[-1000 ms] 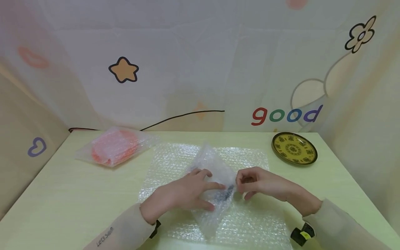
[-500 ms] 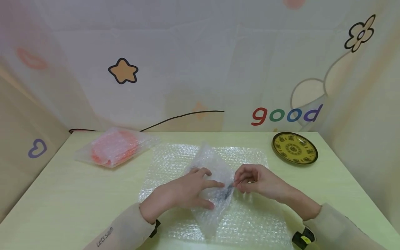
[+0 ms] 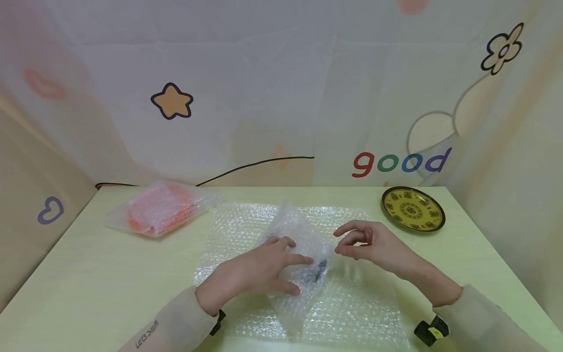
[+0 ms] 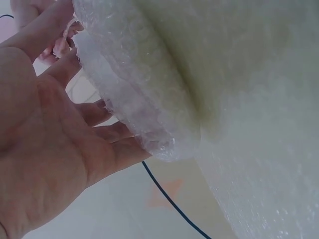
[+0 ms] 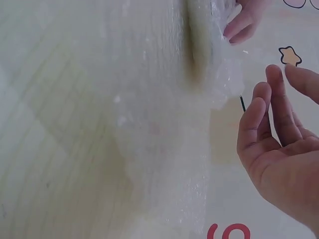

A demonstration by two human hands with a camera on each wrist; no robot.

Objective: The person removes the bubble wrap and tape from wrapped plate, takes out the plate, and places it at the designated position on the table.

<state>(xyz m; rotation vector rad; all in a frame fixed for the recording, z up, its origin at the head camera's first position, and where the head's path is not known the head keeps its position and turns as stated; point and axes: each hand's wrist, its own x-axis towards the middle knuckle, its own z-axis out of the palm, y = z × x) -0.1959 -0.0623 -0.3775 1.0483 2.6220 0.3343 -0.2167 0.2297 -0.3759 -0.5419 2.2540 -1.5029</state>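
In the head view a folded bubble-wrap bundle [image 3: 294, 226] lies diagonally in the middle of a flat bubble-wrap sheet [image 3: 365, 313]. A small dark patch [image 3: 320, 271] shows through its right side; what is inside cannot be made out. My left hand [image 3: 266, 266] rests on the bundle with its fingers spread, and the left wrist view shows those fingertips touching the wrap's edge [image 4: 134, 109]. Just right of the bundle, my right hand [image 3: 378, 244] hovers apart from it. Its fingers are loosely bent, and the right wrist view shows nothing between them.
A round dish [image 3: 412, 209], yellow with dark patterns and a dark rim, lies at the back right of the table [image 3: 88, 283]. At the back left is a pink-red item in bubble wrap [image 3: 162, 208]. A printed cloth [image 3: 246, 88] hangs behind.
My right hand first moved in to the bundle's right edge, then drew back up and right, its fingers loosening. My left hand has stayed on the bundle.
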